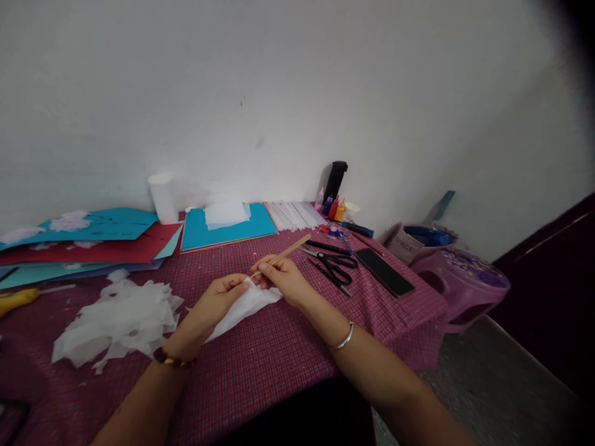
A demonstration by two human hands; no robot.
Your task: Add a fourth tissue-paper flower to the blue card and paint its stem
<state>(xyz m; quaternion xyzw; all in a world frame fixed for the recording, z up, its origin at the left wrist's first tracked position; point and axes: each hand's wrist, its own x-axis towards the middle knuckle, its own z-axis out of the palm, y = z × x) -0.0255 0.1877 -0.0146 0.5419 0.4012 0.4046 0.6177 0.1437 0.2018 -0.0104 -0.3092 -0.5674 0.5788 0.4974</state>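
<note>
Now, from far off, I see the checked cloth (pixel 260 371), then the white sheet (pixel 246 308) over it. My left hand (pixel 227 292) pinches the sheet's top. My right hand (pixel 282 280) pinches the wooden stick (pixel 292 246), which slants up and right; its low tip is nearer my left hand.

The stick (pixel 289 250) looks like smooth, matt wood; the sheet (pixel 244 310) under it is thin, soft paper, as is the crumpled pile (pixel 123 316). Woven cloth (pixel 260 365) with a dull finish covers the counter. The scissors (pixel 323 256) pair metal blades with dark plastic handles. Smooth, matt card (pixel 260 224), a shiny metal bangle (pixel 344 337) — and a stool (pixel 465 294) of smooth plastic.
</note>
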